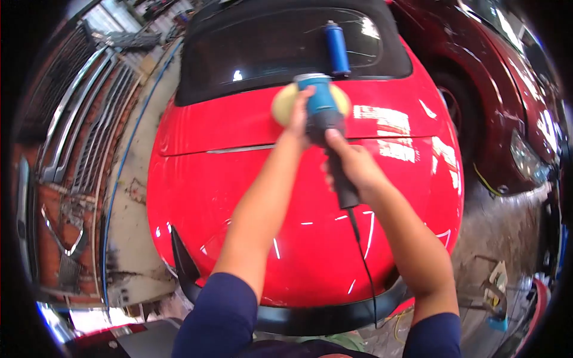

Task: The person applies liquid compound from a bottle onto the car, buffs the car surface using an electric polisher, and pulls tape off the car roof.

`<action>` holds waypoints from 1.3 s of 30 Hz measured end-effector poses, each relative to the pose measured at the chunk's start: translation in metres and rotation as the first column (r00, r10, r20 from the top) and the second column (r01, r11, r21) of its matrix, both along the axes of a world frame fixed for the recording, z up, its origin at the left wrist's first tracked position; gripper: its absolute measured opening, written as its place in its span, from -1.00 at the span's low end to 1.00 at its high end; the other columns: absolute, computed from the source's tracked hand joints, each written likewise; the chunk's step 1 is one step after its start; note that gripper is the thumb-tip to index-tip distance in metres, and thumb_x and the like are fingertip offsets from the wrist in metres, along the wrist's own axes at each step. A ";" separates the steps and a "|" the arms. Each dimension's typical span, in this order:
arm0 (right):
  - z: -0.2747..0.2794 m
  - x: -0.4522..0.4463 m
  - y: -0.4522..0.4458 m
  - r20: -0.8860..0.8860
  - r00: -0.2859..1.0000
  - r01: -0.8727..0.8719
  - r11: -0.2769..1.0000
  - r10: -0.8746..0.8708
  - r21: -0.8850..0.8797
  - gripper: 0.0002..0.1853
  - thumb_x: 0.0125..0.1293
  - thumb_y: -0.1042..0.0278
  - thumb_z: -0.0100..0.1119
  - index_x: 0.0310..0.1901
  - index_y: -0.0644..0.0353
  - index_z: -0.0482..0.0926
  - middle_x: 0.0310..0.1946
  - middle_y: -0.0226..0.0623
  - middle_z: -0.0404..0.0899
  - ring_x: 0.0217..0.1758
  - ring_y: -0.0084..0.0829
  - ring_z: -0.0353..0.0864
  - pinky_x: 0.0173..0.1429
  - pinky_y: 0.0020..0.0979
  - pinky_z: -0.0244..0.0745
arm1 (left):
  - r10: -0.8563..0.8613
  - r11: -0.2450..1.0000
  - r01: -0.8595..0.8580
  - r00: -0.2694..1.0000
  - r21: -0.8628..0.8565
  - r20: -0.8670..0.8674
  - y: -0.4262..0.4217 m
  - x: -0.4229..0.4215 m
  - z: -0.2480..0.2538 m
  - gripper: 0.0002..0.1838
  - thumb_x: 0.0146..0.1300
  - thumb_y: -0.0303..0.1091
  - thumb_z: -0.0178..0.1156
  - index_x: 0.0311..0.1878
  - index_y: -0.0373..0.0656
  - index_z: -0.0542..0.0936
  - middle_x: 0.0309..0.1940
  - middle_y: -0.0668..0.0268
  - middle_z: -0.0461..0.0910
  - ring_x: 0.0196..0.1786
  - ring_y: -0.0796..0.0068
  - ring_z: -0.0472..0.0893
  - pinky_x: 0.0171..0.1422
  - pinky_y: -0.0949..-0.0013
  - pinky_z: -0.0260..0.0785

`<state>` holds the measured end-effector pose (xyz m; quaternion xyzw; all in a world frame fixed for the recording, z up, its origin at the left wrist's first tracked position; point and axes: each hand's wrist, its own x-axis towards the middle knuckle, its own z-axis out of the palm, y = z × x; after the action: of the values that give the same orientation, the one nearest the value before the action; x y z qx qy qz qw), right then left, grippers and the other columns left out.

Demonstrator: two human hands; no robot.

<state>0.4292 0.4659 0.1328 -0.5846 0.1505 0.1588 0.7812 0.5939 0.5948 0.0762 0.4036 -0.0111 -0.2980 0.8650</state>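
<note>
A teal and black power polisher (pixel 322 107) with a round yellow pad (pixel 285 104) rests on the red car's panel (pixel 239 119), just below the dark rear window (pixel 268 48). My left hand (pixel 299 116) is wrapped round the side of the polisher's head. Behind it, my right hand (pixel 352 161) grips the black rear handle. A black cord (pixel 365 262) hangs from the handle's end down over the car. On the window's lower right lies a blue bottle (pixel 337 49), a little beyond the polisher and apart from it.
A dark red car (pixel 489 77) stands close on the right. Car grilles (pixel 89 119) and metal parts lie along the left, beside a blue hose (pixel 128 143) on the floor. Tools and a stand (pixel 495 292) are at lower right. The red car's black bumper (pixel 322 319) is nearest me.
</note>
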 end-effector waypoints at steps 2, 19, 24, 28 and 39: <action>0.004 -0.003 -0.012 -0.013 0.999 0.041 0.999 -0.041 -0.015 -0.34 0.49 -0.35 0.21 -0.07 0.28 0.56 -0.46 -0.27 0.63 -0.56 -0.40 0.65 -0.46 -0.30 0.62 | -0.095 0.993 0.097 0.994 -0.059 0.048 -0.023 0.010 -0.008 -0.22 0.26 0.39 0.32 0.21 -0.14 0.55 -0.19 0.07 0.74 -0.23 0.12 0.78 -0.02 0.05 0.70; 0.004 0.055 0.172 -0.011 0.984 -0.174 0.981 0.176 0.081 -0.32 0.50 -0.35 0.19 -0.09 0.33 0.55 -0.45 -0.23 0.63 -0.53 -0.35 0.66 -0.43 -0.26 0.64 | 0.235 0.957 -0.240 0.971 0.164 0.048 0.192 0.021 0.022 -0.18 0.22 0.43 0.30 0.19 -0.18 0.55 -0.18 0.06 0.73 -0.23 0.13 0.78 -0.05 0.03 0.71; 0.005 0.079 0.212 0.031 0.958 -0.286 0.944 0.285 0.166 -0.31 0.51 -0.33 0.19 -0.08 0.37 0.53 -0.43 -0.19 0.64 -0.52 -0.36 0.68 -0.44 -0.28 0.66 | 0.282 0.937 -0.291 0.956 0.190 0.075 0.255 0.037 0.021 -0.22 0.27 0.42 0.25 0.14 -0.20 0.60 -0.19 0.06 0.74 -0.20 0.12 0.77 -0.02 0.07 0.70; 0.003 0.079 0.199 0.041 0.953 -0.302 0.944 0.299 0.135 -0.30 0.52 -0.33 0.18 -0.06 0.39 0.53 -0.41 -0.18 0.63 -0.53 -0.37 0.67 -0.43 -0.29 0.65 | 0.320 0.916 -0.332 0.943 0.224 0.090 0.242 0.037 0.017 -0.12 0.30 0.46 0.17 0.20 -0.30 0.56 -0.11 -0.03 0.74 -0.10 0.08 0.78 -0.03 0.05 0.70; -0.010 0.010 0.037 0.016 0.992 -0.129 0.989 0.128 0.069 -0.33 0.52 -0.31 0.17 -0.10 0.36 0.53 -0.43 -0.22 0.62 -0.55 -0.40 0.64 -0.46 -0.33 0.60 | 0.096 0.994 -0.100 0.993 0.052 0.063 0.055 -0.006 0.005 -0.16 0.28 0.40 0.27 0.30 -0.17 0.48 -0.05 0.04 0.70 -0.08 0.11 0.77 0.06 0.05 0.71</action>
<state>0.4396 0.5033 0.1232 -0.5666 0.1023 0.2106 0.7901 0.5875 0.6502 0.0810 0.4360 -0.0094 -0.2430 0.8665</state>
